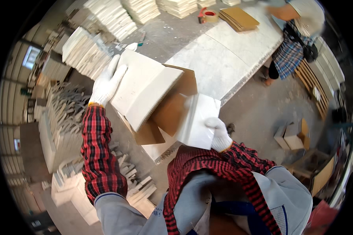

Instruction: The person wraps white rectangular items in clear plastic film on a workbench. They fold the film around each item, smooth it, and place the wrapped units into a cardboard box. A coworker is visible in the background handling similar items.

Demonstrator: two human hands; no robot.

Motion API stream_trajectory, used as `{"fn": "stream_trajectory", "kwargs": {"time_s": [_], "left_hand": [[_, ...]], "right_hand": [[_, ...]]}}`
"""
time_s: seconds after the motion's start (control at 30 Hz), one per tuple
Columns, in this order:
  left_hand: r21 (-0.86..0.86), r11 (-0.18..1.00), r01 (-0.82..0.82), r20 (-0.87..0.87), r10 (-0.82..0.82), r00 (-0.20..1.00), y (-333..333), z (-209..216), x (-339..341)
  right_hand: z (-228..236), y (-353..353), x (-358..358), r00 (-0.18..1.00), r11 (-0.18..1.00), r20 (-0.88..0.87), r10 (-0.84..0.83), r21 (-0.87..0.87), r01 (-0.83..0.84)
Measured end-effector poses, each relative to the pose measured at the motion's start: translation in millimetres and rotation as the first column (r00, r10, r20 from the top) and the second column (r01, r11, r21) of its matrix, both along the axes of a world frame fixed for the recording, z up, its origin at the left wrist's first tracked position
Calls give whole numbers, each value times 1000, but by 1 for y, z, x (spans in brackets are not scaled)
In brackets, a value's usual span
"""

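Note:
An opened cardboard box point(145, 78), white outside and brown inside, lies tilted on the worktable with its flaps spread toward the right. My left hand point(108, 83), in a white knitted glove, presses against the box's left side with its fingers stretched out. At the box's open mouth is a white, flat-sided bundle point(198, 121), slightly blurred along its left edge; whether it is several thin pieces I cannot tell. My right hand point(219, 134), gloved likewise, grips the bundle's right side, thumb on top. Its other fingers are mostly hidden.
The pale worktable point(219, 53) runs away to the upper right, bearing flat brown cardboard point(239, 18) and a tape dispenser point(208, 16). A co-worker point(298, 35) stands at its far right. Stacked pale slabs point(86, 53) line the left. Another opened box point(294, 135) sits on the floor at right.

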State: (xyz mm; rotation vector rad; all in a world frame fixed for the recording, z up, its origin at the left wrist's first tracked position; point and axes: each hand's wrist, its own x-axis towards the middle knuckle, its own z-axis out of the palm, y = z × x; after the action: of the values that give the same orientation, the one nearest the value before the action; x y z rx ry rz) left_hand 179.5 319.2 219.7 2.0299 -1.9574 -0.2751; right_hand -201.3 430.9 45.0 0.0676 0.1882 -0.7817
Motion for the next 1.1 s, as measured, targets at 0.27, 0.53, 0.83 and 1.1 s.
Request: {"fn": "stream_trajectory", "kwargs": {"time_s": [0.27, 0.53, 0.83, 1.1], "left_hand": [[-4, 1000, 1, 105, 0, 994, 6, 1, -9], [-32, 996, 78, 146, -73, 987, -3, 2, -18], [-13, 999, 36, 135, -34, 990, 7, -5, -6], [64, 998, 21, 113, -29, 993, -3, 5, -18]], "right_hand": [[6, -11, 97, 956, 970, -165, -243, -45, 239], [-96, -60, 214, 772, 932, -524, -361, -176, 316], [-104, -79, 198, 387, 837, -910, -148, -323, -441], [-90, -153, 197, 154, 168, -928, -340, -221, -961]]}}
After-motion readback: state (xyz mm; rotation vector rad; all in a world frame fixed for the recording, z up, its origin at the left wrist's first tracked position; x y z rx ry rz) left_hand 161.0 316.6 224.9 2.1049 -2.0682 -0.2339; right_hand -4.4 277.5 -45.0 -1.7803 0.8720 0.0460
